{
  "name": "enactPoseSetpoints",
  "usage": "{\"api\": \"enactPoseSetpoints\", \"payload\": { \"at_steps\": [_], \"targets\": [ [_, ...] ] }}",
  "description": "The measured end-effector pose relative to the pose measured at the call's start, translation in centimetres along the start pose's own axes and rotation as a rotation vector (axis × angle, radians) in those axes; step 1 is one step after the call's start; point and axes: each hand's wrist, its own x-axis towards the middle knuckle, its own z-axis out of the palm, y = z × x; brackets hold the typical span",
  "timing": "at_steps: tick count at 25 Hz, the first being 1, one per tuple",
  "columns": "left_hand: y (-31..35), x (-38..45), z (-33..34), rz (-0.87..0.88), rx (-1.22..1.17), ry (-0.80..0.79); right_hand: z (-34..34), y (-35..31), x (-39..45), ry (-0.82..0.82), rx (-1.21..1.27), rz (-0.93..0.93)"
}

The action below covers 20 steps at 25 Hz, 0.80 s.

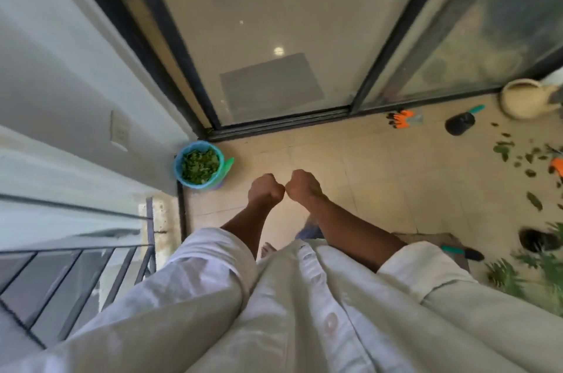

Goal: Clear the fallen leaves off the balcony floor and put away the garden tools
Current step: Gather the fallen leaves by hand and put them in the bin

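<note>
Some green fallen leaves (518, 156) still litter the balcony floor's (365, 165) right edge near orange-tipped garden gloves (401, 118), others fill the blue plastic bucket (199, 165) in the door corner; left hand (265, 191) and right hand (304, 188) clenched, holding nothing.

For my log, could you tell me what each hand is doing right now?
Left hand: closed in a fist, holding nothing visible.
Right hand: closed in a fist, holding nothing visible.

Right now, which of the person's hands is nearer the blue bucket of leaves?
Left. The left hand is just right of the blue bucket in the view; the right hand lies beyond it, knuckles nearly touching.
</note>
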Motion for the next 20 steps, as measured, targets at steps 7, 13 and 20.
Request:
{"api": "enactPoseSetpoints", "payload": {
  "at_steps": [7,13,20],
  "targets": [
    [9.6,-0.6,6.5,0.281,0.351,-0.124,-4.1,11.8,0.1,0.103,0.093,0.158],
    [20.7,1.4,11.3,0.449,0.489,-0.179,-9.6,22.8,2.3,0.142,0.099,0.206],
    [37.1,1.6,18.2,0.580,0.527,-0.213,-18.7,36.3,5.1,0.325,0.145,0.271]
  ]
}}
